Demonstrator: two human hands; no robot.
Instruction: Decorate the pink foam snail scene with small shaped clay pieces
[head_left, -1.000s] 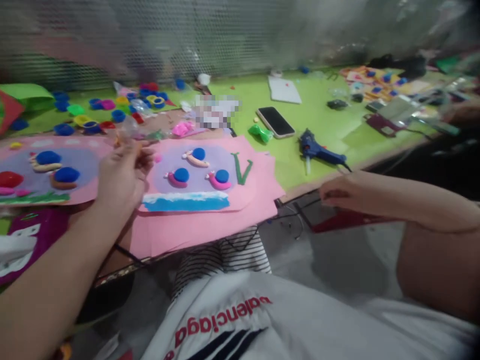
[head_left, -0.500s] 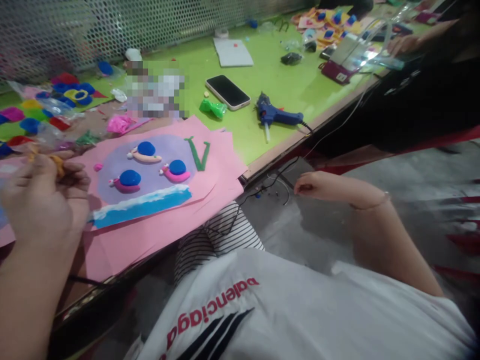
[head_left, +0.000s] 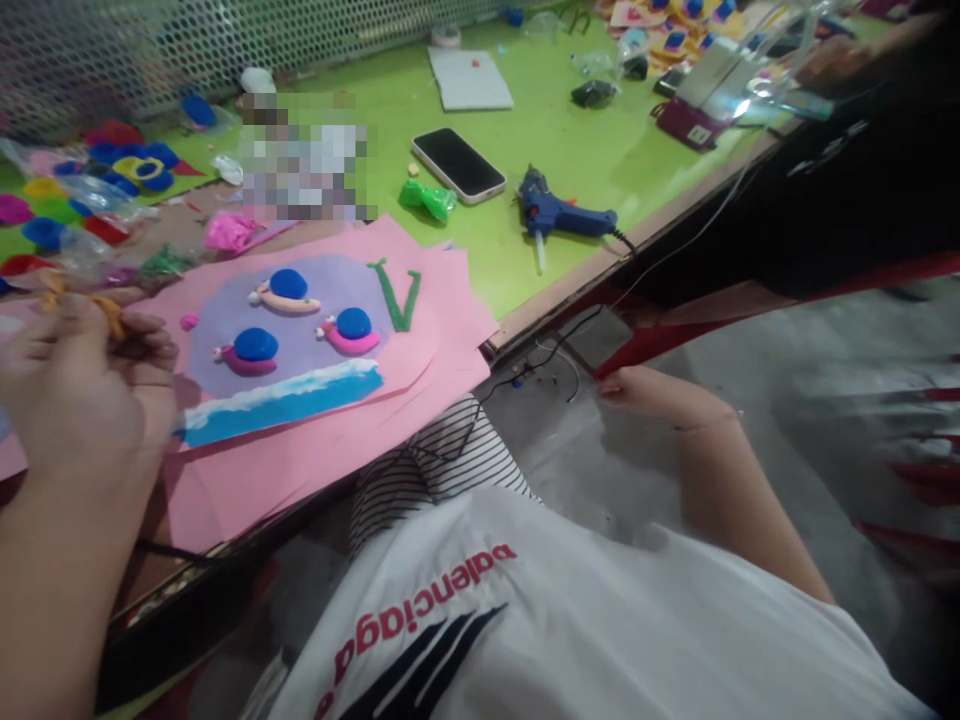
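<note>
My left hand [head_left: 97,370] is closed on an orange clay packet [head_left: 111,315], crumpled and partly hidden by the fingers. Beside it lies a pink sheet [head_left: 300,445] bearing a lilac oval. Three clay snails with blue shells sit on the oval, one of them this snail [head_left: 255,346]. A green clay V [head_left: 401,300] stands at their right, and a blue-and-white strip [head_left: 285,405] runs below. Off the table's edge, above the floor, my right hand [head_left: 634,388] hangs with curled fingers and nothing visible in them.
A phone [head_left: 459,165], a green clay packet [head_left: 427,200] and a blue glue gun [head_left: 566,213] with its cord lie on the green table [head_left: 390,100]. Colourful clay pieces [head_left: 142,170] crowd the left. Another person's hand [head_left: 825,60] is at the far right.
The view has shifted slightly. My right hand has dropped a little, its forearm drawn inward. My left hand keeps hold of the orange clay packet, almost unmoved.
</note>
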